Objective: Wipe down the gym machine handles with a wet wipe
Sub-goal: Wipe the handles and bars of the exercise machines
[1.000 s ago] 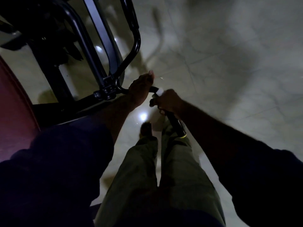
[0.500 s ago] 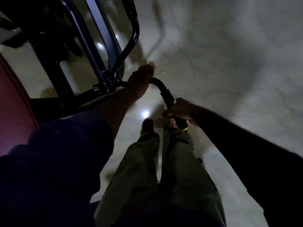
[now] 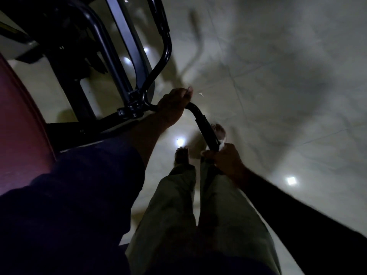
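Pale glossy floor tiles [image 3: 278,96] fill the view behind the handle, with at least four bright light spots mirrored in them. Up and left of the handle stands one black tubular machine frame [image 3: 111,46], and further left of it a single maroon pad [image 3: 19,116] runs along the picture's edge. Below the handle hang two legs in olive trousers [image 3: 172,205], ending in two bare feet: one [image 3: 181,155] just left of the handle's lower end, the other [image 3: 218,131], blurred, just right of its shaft.

One black handle [image 3: 206,128] leaves the frame's joint, bends, and slopes down toward the person. Two hands are on it. The left hand [image 3: 173,105] grips the bend, its fingers curled over the bar and the thumb tip raised. The right hand [image 3: 226,160] grips the lower end, fingers wrapped round bar and wipe together. One white wet wipe [image 3: 222,144] shows as a crumpled edge above that fist, against the handle.
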The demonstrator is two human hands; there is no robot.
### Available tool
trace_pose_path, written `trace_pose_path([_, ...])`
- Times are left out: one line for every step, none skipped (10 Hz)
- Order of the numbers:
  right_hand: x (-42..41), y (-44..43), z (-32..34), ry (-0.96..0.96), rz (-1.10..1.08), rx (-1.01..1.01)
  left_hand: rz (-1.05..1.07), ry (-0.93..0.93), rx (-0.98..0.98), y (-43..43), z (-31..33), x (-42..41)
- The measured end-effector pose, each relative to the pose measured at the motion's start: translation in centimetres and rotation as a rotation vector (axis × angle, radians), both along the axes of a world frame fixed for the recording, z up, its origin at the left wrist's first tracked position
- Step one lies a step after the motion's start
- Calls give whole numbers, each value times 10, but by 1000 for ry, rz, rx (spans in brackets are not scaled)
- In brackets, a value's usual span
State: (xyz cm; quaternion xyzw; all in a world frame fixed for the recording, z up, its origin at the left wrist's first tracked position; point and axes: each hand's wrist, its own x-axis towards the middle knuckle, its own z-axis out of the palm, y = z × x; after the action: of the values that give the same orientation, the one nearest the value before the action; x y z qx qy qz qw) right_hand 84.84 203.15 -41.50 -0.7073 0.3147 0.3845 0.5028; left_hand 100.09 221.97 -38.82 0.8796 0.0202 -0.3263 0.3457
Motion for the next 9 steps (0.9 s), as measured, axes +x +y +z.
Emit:
trace_pose_path([22, 5, 14, 162, 155, 73, -43, 10, 29, -2, 2, 2])
trace_pose_path([91, 18, 47, 154, 195, 189, 9, 17, 63, -7, 3, 2])
trace_pose_path([101, 25, 54, 55, 146, 148, 67, 54, 41, -7, 4, 1])
trace_pose_path([57, 15, 70, 128, -10, 187, 116, 45, 13, -6, 7, 0])
trace_pose_path([27, 0, 78, 326, 74, 242, 133, 22, 23, -6, 3, -2])
trace_pose_path([74, 8, 64, 414, 129, 284, 127, 21, 64, -3, 2, -2])
trace_pose_path([120, 29, 60, 340, 14, 356, 311, 81, -84, -5, 5, -1])
trace_pose_path([131, 45, 73, 156, 57, 210, 758, 240, -469, -6, 20, 5])
trace_pose_path([110, 45, 93, 132, 234, 127, 828, 233, -568, 4, 32, 2])
